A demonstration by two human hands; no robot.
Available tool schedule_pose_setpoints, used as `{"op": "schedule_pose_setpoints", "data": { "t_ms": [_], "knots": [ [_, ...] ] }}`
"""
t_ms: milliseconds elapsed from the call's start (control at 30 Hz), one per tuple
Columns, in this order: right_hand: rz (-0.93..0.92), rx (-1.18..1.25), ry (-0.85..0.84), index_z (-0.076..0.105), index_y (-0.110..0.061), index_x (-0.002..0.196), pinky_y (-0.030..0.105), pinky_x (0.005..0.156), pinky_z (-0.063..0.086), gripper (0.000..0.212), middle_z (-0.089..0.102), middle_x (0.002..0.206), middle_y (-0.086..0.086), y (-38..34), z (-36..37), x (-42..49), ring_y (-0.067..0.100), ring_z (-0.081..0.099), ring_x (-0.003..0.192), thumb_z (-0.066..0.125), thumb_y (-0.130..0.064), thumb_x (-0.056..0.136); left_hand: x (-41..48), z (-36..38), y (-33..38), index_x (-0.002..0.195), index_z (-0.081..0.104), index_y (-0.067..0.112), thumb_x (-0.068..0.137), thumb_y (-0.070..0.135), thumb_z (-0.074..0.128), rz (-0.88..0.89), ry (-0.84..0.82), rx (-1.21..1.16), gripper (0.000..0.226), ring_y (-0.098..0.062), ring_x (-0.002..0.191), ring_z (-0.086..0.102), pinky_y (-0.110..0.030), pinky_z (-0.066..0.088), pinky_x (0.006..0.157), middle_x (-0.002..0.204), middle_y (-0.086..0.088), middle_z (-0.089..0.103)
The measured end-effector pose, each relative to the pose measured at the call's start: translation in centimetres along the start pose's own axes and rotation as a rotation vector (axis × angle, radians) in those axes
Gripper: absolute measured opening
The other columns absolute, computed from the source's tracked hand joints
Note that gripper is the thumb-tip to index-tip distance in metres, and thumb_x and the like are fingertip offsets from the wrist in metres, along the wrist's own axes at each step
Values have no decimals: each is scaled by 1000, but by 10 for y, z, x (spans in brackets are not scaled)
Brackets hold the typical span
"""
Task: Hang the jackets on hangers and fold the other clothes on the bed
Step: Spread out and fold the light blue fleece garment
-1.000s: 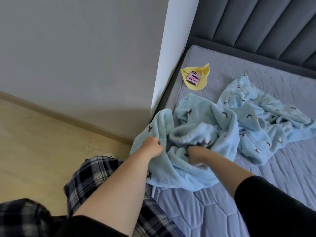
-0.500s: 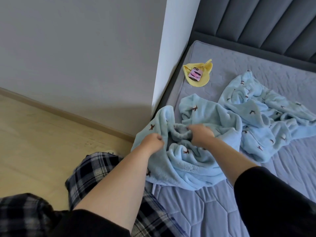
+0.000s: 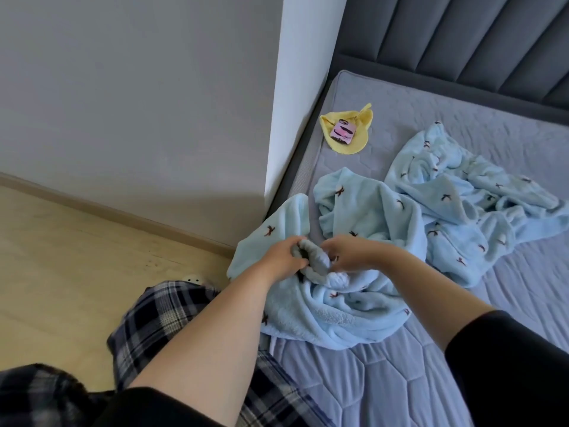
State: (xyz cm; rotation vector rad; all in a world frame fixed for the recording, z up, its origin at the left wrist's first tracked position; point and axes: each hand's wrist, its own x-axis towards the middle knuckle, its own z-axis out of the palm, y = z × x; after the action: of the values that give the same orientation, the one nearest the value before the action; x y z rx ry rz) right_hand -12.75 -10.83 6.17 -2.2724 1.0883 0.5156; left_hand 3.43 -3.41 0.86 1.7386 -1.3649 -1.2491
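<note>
A light blue fleece garment (image 3: 345,303) with small dark prints lies bunched at the bed's near left edge. My left hand (image 3: 284,257) grips a bunched fold of it. My right hand (image 3: 351,252) pinches the same rolled fold from the other side, a few centimetres away. A second light blue fleece garment (image 3: 462,204) of the same print lies crumpled to the right on the grey quilted mattress (image 3: 400,380).
A yellow cloth (image 3: 348,131) with a pink phone (image 3: 343,132) on it lies near the bed's far left corner. A white wall corner (image 3: 295,103) stands beside the bed, with a dark padded headboard (image 3: 462,41) behind. Wooden floor (image 3: 61,257) lies left.
My right hand has moved left toward my left hand, and both now hold the same bunched fold of the near garment. The view has shifted slightly.
</note>
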Motion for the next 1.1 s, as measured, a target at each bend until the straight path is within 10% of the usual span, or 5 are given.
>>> {"op": "schedule_pose_setpoints", "data": {
  "t_ms": [200,333,700,1100],
  "knots": [
    [101,-221,287,52,-24,68,27,69,32,15,47,64,-8,-7,14,11,17,49,72,57,-12,77,1,2,-2,80,59,17,83,14,58,64,145,71,4,-14,73,53,-21,39,58,71,5,55],
    [174,-366,679,44,-18,70,31,72,23,11,37,61,-4,-5,2,9,20,37,73,51,-11,75,1,-5,5,58,37,18,83,26,61,101,296,64,36,-14,55,38,-27,28,50,54,6,38],
    [-133,149,910,46,-16,71,25,48,28,10,46,64,-3,-153,-139,5,22,45,64,50,-10,78,-33,-165,119,67,56,9,79,5,47,271,498,136,16,-27,57,53,-38,48,54,55,-2,52],
    [-394,-295,1214,41,-14,89,34,59,35,17,59,88,15,-406,-308,-45,31,46,69,48,-1,80,-199,-440,231,55,45,11,75,-2,42,271,1364,124,24,-38,80,65,-40,56,70,82,-24,66]
  ]
}}
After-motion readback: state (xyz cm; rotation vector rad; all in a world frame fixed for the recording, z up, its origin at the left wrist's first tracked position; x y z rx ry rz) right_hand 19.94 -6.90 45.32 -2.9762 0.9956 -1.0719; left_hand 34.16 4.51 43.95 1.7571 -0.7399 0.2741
